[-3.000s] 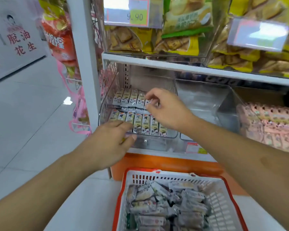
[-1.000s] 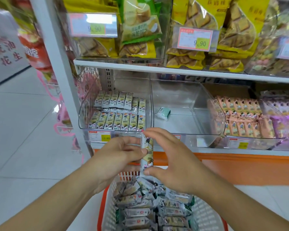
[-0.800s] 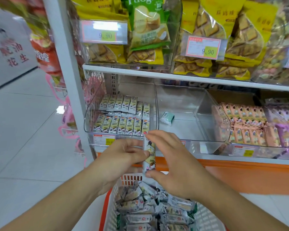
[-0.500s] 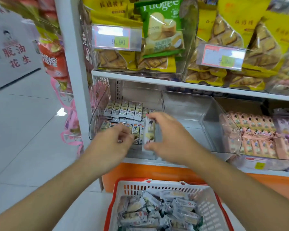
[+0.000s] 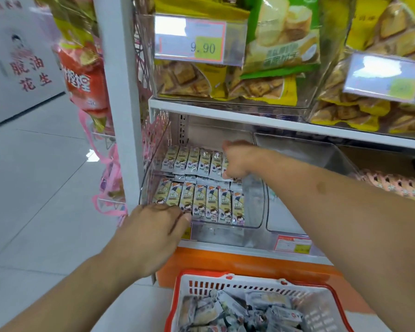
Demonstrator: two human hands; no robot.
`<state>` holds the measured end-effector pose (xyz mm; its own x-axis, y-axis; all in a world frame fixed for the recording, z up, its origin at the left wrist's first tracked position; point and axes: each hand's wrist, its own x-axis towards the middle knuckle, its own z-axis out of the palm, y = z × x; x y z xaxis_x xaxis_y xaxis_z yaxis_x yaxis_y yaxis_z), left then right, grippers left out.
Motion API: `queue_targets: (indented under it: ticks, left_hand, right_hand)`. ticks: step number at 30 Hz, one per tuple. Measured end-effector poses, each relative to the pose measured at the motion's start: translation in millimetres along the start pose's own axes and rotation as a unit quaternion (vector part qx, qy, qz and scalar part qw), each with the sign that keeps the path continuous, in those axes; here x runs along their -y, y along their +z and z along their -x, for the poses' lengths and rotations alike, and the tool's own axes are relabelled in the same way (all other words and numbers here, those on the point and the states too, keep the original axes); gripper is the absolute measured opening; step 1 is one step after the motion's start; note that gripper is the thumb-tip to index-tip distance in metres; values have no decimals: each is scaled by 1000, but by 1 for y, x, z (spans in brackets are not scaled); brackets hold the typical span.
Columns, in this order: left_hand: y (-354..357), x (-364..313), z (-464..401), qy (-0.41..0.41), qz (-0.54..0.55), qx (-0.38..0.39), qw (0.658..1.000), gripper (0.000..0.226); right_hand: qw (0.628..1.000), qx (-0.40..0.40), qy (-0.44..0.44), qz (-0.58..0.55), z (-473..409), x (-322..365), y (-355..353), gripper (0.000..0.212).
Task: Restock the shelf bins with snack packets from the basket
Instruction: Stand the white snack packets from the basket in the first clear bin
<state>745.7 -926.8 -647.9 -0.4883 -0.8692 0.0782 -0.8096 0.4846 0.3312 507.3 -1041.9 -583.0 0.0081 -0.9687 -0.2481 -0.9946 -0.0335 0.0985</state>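
A clear shelf bin (image 5: 254, 212) holds two rows of small cream snack packets, a front row (image 5: 199, 202) and a back row (image 5: 192, 159). My right hand (image 5: 240, 159) reaches deep into the bin and pinches a snack packet (image 5: 225, 164) at the right end of the back row; the hand hides most of it. My left hand (image 5: 153, 236) is at the bin's front left, fingers curled over its front rim. Below, the red and white basket (image 5: 225, 276) holds several loose packets (image 5: 244, 310).
A second clear bin (image 5: 297, 164) stands right of the first, with pink packets (image 5: 393, 185) farther right. Yellow and green biscuit bags (image 5: 189, 77) fill the shelf above. A white upright post (image 5: 120, 104) bounds the shelf on the left, with tiled floor beyond.
My right hand lifted a packet from above the basket and carried it into the bin, to the back row. My left hand left the packet and moved to the bin's front rim.
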Motion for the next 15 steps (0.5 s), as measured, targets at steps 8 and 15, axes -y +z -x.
queue_targets:
  ticks: [8, 15]
  left_hand:
    - [7, -2, -3, -7, -19, 8, 1000, 52]
    - [11, 0, -3, -15, -27, 21, 999, 55]
  right_hand:
    - [999, 17, -25, -28, -13, -1, 7, 81]
    - [998, 30, -41, -44, -17, -6, 14, 82]
